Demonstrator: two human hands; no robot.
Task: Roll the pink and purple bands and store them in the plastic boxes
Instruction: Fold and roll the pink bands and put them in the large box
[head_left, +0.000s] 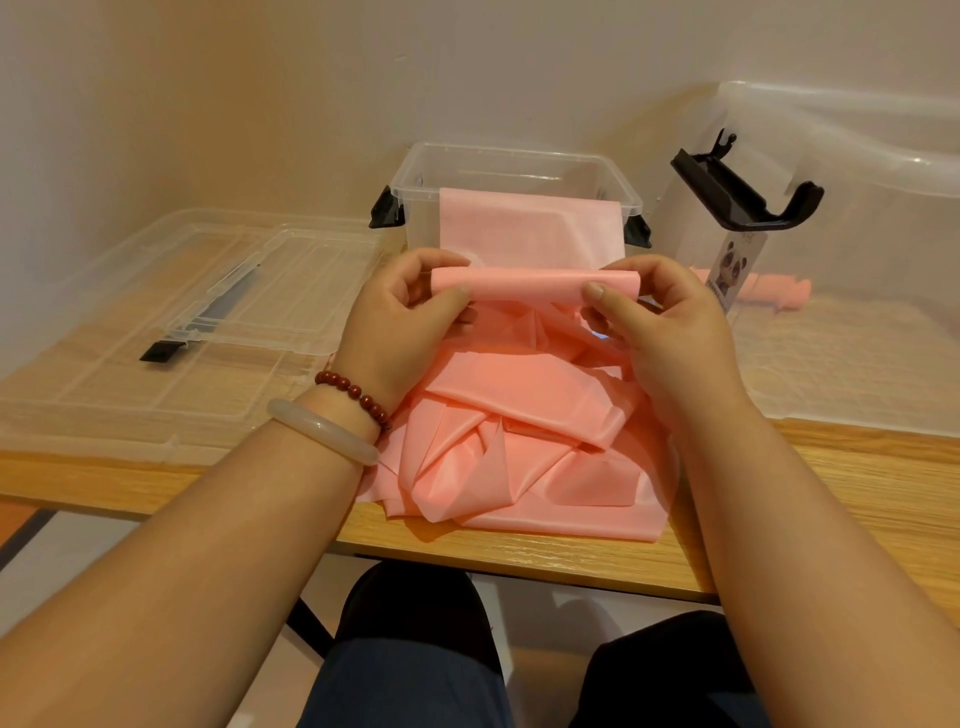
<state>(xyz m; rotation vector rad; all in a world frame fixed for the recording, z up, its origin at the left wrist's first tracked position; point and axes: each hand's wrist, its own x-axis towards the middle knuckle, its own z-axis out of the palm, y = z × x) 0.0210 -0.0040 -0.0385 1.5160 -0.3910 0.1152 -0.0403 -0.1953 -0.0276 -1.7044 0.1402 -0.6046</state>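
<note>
A long pink band lies crumpled in loose folds on the wooden table in front of me. Its far end is lifted and folded into a narrow strip between my hands. My left hand pinches the strip's left end with thumb and fingers. My right hand pinches its right end the same way. Behind the strip stands a small clear plastic box with black latches, with a pink band hanging over its front wall. No purple band is visible.
A clear lid with a black latch lies flat at the left. A larger clear box with a black handle and a panda label stands at the right, more pink band behind it. The table's front edge runs just below the crumpled band.
</note>
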